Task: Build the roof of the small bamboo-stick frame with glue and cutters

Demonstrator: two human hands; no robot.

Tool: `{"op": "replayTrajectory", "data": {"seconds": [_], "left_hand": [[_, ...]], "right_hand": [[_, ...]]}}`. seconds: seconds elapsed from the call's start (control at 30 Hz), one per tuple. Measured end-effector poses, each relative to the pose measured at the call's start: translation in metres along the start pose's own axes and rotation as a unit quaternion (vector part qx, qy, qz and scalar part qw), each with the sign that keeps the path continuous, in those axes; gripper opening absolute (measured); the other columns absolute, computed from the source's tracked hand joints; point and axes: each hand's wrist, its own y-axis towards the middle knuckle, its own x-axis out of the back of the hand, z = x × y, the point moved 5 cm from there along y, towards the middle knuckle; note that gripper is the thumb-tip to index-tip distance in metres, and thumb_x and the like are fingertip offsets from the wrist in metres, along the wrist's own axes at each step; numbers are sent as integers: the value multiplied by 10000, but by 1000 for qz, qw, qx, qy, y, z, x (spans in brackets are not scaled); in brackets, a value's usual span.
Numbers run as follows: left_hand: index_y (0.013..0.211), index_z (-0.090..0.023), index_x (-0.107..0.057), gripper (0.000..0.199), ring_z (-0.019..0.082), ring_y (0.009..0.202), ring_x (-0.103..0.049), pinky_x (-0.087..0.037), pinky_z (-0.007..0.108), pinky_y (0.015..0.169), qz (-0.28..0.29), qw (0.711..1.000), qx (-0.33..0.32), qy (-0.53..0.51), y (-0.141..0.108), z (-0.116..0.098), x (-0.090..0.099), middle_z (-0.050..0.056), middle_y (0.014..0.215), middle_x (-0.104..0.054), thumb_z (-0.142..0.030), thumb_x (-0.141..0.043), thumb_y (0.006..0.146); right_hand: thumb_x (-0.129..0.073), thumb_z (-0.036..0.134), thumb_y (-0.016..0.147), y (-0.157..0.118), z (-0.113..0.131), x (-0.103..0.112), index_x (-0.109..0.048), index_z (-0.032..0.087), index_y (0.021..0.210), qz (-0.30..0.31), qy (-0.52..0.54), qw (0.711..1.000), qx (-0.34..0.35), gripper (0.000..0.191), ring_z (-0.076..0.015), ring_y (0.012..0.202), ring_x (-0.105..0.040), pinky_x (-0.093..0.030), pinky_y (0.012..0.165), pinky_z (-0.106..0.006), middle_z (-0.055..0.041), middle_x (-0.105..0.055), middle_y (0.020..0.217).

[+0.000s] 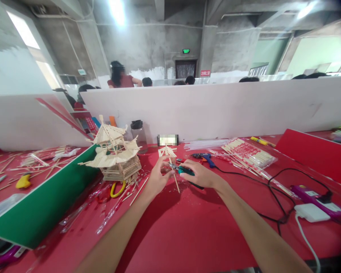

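Observation:
My left hand (160,176) pinches a thin wooden stick (177,184), whose lower end points down toward the red table. My right hand (201,175) is closed round a pair of cutting pliers (186,171) with teal and black handles. The jaws of the pliers are at the stick, close to my left fingertips; whether they touch it I cannot tell. Just behind my hands stands a small stick model (168,152) with a pointed roof, partly hidden. To the left is a larger pagoda model (116,155) built of sticks, with tiered roofs.
A blue glue gun (208,160) lies behind my right hand, near packs of sticks (246,151). Black cable runs to a purple power strip (315,199) at right. Green (53,193) and red (315,157) boards flank the workspace. A bottle (138,136) stands by the white partition (216,110).

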Motion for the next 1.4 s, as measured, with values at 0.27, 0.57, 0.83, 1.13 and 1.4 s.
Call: {"op": "replayTrajectory", "data": {"seconds": [0.27,0.57,0.83,1.13,1.4], "left_hand": [[1297,-256,-540,474,175,932,-676,-562,359,902,-6,998,-43,49,-3,-12,-2,86,1342,-568,-261,-681,844],[1262,-236,-613,413,196,892,-707,-564,373,906,1,998,-26,62,-2,-9,1,65,1188,-689,-281,-662,855],[1273,-249,-608,417,196,888,-708,-571,375,891,0,996,-38,80,-3,-9,2,73,1256,-660,-295,-656,862],[1289,-249,-598,407,205,948,-692,-562,384,919,-12,993,-76,89,-3,-15,3,88,1321,-618,-296,-629,886],[1300,-246,-592,442,179,864,-691,-570,374,899,-12,994,-59,92,-3,-13,2,85,1304,-626,-286,-649,863]], "right_hand": [[-518,360,976,1,-3,-3,-595,177,1230,-1,0,1000,10,322,-232,1078,-566,-431,1002,-393,-113,-583,1146],[-431,323,1014,2,0,-13,-551,172,1251,-9,-30,999,16,306,-234,1082,-567,-430,981,-395,-131,-595,1187],[-428,401,1020,4,-3,-19,-582,166,1112,-8,-64,998,-15,296,-240,981,-595,-439,890,-374,-123,-649,1082],[-321,387,1052,5,-2,-25,-536,185,1182,-38,-51,998,4,322,-243,1098,-556,-412,975,-394,-124,-607,1165],[-393,432,1033,8,-5,-27,-573,174,1064,-41,-90,995,-34,316,-224,923,-611,-425,809,-322,-107,-653,1022]]}}
